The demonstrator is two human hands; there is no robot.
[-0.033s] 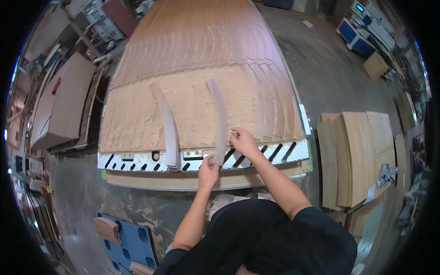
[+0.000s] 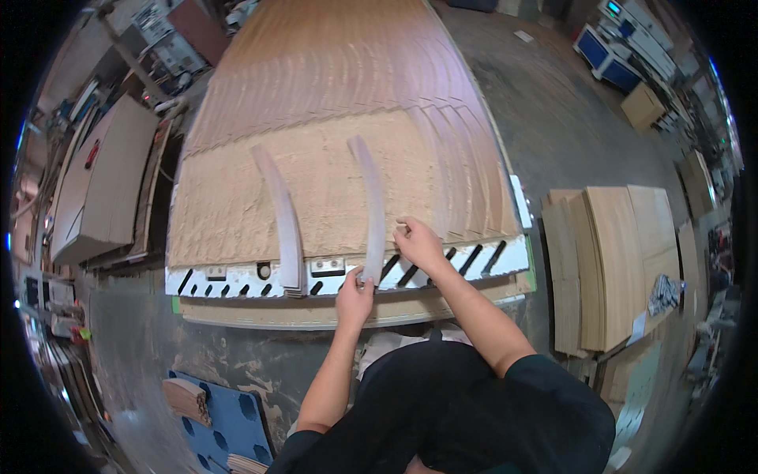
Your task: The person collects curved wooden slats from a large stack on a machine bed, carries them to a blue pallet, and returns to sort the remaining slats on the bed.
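Observation:
A long, pale, curved wooden strip (image 2: 369,197) lies over the rough tan, glue-like layer (image 2: 213,205) on a large bench. My left hand (image 2: 354,302) is closed on the strip's near end, at the bench's front edge. Just right of the strip, my right hand (image 2: 418,243) is held over the tan layer, its thumb and fingertips drawn together; whatever is between them is too small to make out. Farther left lies a stack of similar curved strips (image 2: 282,221), its near end overhanging the edge. Beyond the tan layer, overlapping curved strips (image 2: 316,87) cover the surface.
A white slotted metal rail (image 2: 245,283) runs along the bench front. Stacked wooden boards (image 2: 608,268) stand at the right, with a crumpled cloth (image 2: 665,294) on them. A blue pallet (image 2: 229,419) bearing curved pieces is at lower left. A large board-sided block (image 2: 114,182) stands left.
The view has shifted a little, moving the scene slightly left in the picture. Both hands keep nearly the same places by the strip.

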